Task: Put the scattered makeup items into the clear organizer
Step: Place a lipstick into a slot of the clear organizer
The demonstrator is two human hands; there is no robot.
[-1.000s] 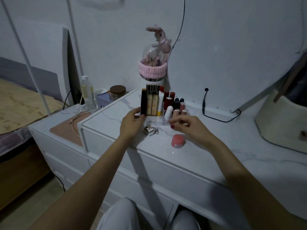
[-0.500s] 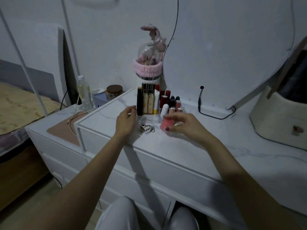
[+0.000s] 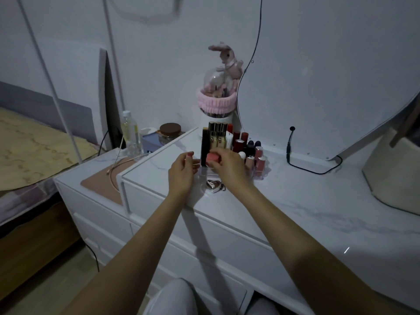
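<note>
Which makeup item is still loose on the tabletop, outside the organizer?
The silver heart-shaped compact, lying on the white tabletop just in front of the clear organizer. The pink jar is in the right hand; the tubes stand inside.

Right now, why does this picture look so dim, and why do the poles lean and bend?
Head view: the room is dimly lit and bluish, so the clear organizer nearly vanishes against the white tabletop; the arms cast soft shadows down the drawer fronts; the silver heart-shaped item catches a small glint; the wide-angle lens bows the poles at left; everything is slightly soft.

Pink jar (image 3: 213, 158), silver heart (image 3: 213, 185)
</note>
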